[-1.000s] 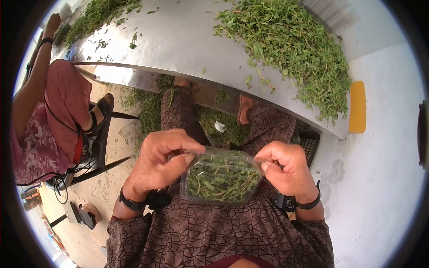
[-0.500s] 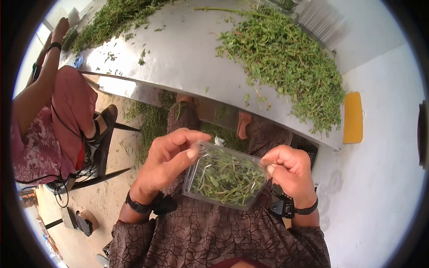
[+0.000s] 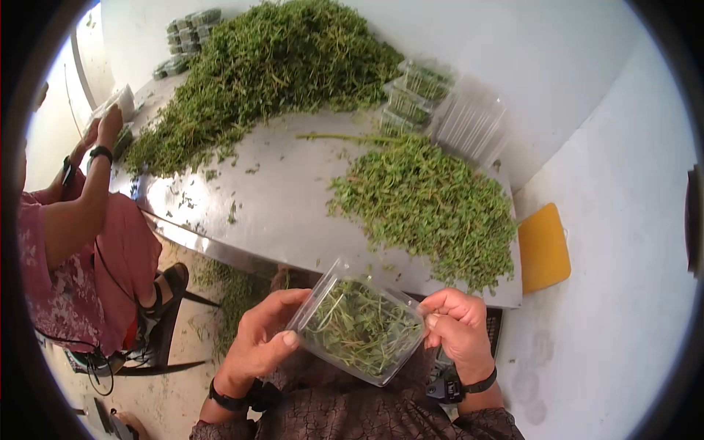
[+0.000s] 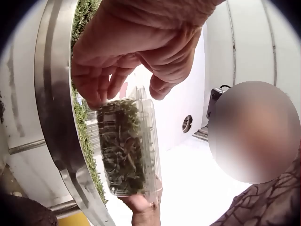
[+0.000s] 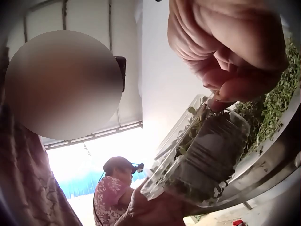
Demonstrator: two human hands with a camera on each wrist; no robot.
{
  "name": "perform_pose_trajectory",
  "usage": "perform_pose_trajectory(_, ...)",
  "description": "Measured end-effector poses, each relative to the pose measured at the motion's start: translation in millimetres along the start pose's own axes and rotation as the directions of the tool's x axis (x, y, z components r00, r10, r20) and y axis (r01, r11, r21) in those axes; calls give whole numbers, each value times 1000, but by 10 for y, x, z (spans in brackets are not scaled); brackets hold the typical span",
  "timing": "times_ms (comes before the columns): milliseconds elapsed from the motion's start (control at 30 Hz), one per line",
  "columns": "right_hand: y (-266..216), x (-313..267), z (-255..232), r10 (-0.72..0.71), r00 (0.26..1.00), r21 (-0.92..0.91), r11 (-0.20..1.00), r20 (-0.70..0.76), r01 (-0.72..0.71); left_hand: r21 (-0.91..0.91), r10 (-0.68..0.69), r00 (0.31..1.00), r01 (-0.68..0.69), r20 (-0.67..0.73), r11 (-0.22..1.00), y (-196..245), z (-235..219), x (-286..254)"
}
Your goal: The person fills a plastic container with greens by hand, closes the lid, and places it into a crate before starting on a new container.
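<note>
Between both hands, a clear plastic container (image 3: 367, 330) of green sprigs is tilted above the lap, near the table edge. My left hand (image 3: 260, 341) holds its left end, fingers behind and thumb at the lid's edge. In the left wrist view those fingertips touch the container (image 4: 124, 150), with the thumb raised beside it. At the right corner my right hand (image 3: 462, 330) pinches the rim between thumb and bent fingers. The right wrist view shows leaves along the seam of the container (image 5: 202, 155); whether the lid is fully closed I cannot tell.
A loose green heap (image 3: 433, 213) lies on the metal table (image 3: 286, 213), with a larger heap (image 3: 271, 66) behind. Filled boxes (image 3: 411, 95) and nested clear trays (image 3: 473, 121) stand at the back. A person (image 3: 88, 242) sits at left; a yellow board (image 3: 543, 249) is at right.
The head view has tilted up, showing more of the table. The container has turned and its left end is raised. My left thumb has moved from its upper corner to its left edge.
</note>
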State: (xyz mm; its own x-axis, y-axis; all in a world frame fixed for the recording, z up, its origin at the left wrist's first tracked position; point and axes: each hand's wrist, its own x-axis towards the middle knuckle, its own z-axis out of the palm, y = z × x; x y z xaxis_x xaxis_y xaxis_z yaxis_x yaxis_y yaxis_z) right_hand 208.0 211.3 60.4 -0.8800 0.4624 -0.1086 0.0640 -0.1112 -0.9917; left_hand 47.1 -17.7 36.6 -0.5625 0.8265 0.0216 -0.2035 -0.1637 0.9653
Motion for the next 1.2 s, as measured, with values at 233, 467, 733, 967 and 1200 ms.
perform_pose_trajectory(233,-115,235,105,-120,989,178,975,-82,134,-299,99,995,-97,-9,949,-7,161,274)
perform_pose_trajectory(467,-161,446,250,-69,996,208,975,-58,79,-413,110,989,-142,-99,899,-108,261,545)
perform_pose_trajectory(733,-48,361,202,-58,998,190,980,-25,61,-329,139,975,-190,-174,925,-153,232,602)
perform_pose_trajectory(967,-37,150,132,-98,991,142,984,-91,110,-317,109,987,-143,-122,938,-210,322,583)
perform_pose_trajectory(1200,0,-81,-41,-118,975,166,975,-188,150,-268,71,995,-88,-73,959,-241,535,553)
